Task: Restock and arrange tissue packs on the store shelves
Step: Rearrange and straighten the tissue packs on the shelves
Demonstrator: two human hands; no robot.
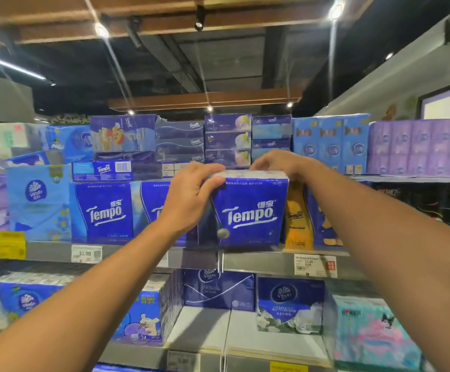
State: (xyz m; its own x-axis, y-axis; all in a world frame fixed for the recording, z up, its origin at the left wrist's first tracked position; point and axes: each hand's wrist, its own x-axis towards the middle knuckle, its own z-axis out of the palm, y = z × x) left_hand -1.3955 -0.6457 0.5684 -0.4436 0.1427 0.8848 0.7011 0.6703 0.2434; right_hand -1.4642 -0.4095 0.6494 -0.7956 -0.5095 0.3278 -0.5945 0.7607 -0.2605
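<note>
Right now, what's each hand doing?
Left hand: grips the top left corner of the Tempo pack.
Right hand: grips the same pack's top right edge.

Ceiling spotlights (101, 30), wooden beams (205, 99), yellow price tag (11, 244), white price label (315, 265).

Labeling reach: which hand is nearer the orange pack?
Right. The right hand grips the Tempo pack's top right corner, just above the orange pack; the left hand holds its far left side.
</note>
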